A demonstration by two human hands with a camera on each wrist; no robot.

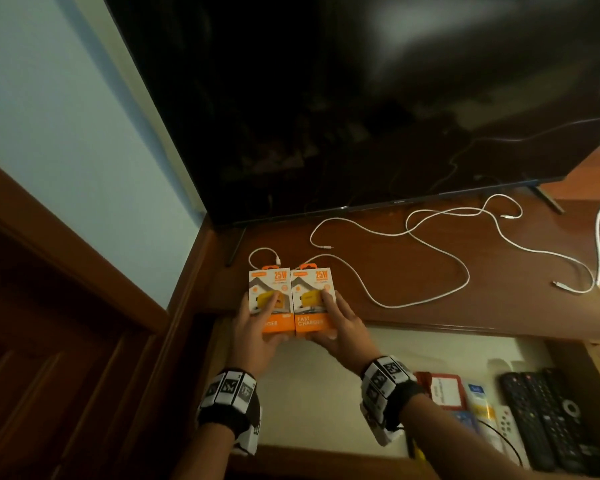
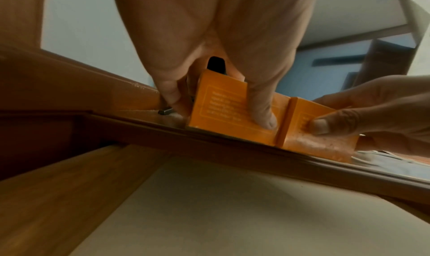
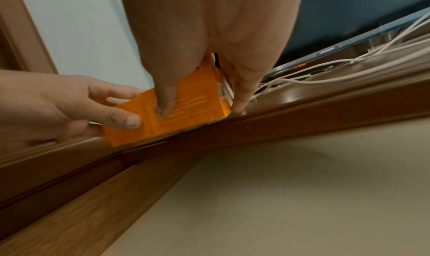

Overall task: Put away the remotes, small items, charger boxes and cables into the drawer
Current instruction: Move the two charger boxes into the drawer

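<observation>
Two orange charger boxes stand side by side at the front edge of the wooden TV stand [image 1: 430,317]. My left hand [image 1: 262,323] grips the left box [image 1: 267,282], thumb on its near end and fingers over the top. My right hand [image 1: 336,323] grips the right box [image 1: 309,289] the same way. The left wrist view shows my left hand [image 2: 220,110] round the left box [image 2: 232,131]; the right wrist view shows my right hand [image 3: 201,108] round the right box [image 3: 190,120]. Below them the drawer [image 1: 326,393] is open. White cables [image 1: 430,258] lie loose on the stand.
Black remotes [image 1: 548,417] lie at the drawer's right end, with a red-and-white packet [image 1: 444,389] and a tube [image 1: 482,400] beside them. The drawer's left part shows its pale bare floor. A large TV [image 1: 361,98] leans over the stand; its foot [image 1: 234,244] is behind the boxes.
</observation>
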